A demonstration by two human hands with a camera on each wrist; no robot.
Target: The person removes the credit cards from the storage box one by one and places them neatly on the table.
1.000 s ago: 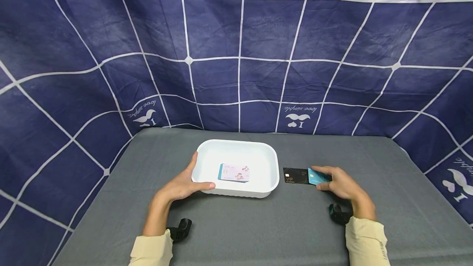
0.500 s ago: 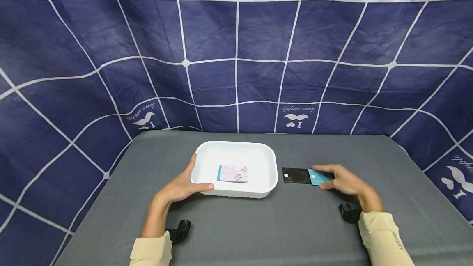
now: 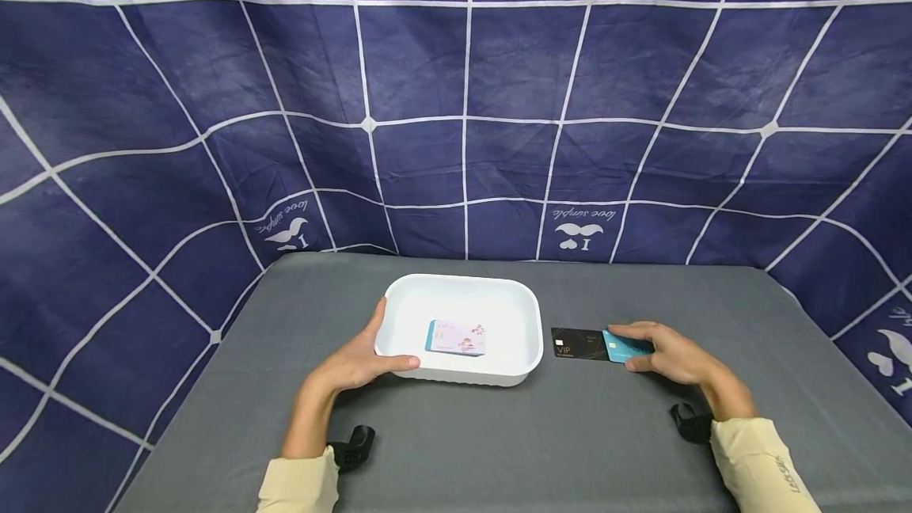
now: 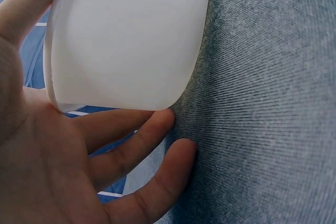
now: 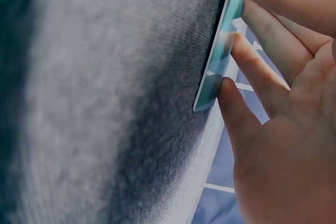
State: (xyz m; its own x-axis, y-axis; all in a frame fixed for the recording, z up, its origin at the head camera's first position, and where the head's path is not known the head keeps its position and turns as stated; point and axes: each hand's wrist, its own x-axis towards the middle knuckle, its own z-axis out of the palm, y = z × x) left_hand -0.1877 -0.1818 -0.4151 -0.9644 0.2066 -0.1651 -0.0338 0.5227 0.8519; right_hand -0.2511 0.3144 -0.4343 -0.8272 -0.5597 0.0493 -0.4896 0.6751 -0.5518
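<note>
My left hand (image 3: 359,359) grips the left end of a white tray (image 3: 502,303), thumb over the near rim. In the left wrist view its fingers (image 4: 157,129) lie along the tray's end, with the lowest ones close to the cloth. A small stack of cards (image 3: 459,337), a pink VIP card on top of a blue one, lies inside the tray. Right of the tray a black VIP card (image 3: 579,344) lies flat. A blue card (image 3: 620,347) overlaps its right end, and my right hand (image 3: 670,351) holds that card, thumb at the near edge, fingers across it.
A grey cloth (image 3: 463,442) covers the table. Behind it hangs a dark blue curtain (image 3: 427,157) with white grid lines. Each wrist carries a black camera mount, the left one (image 3: 352,450) and the right one (image 3: 691,423) low over the cloth.
My right wrist and forearm have swung to the right. The blue card has slid slightly right, baring a bit more of the black card. The left hand keeps its hold on the tray.
</note>
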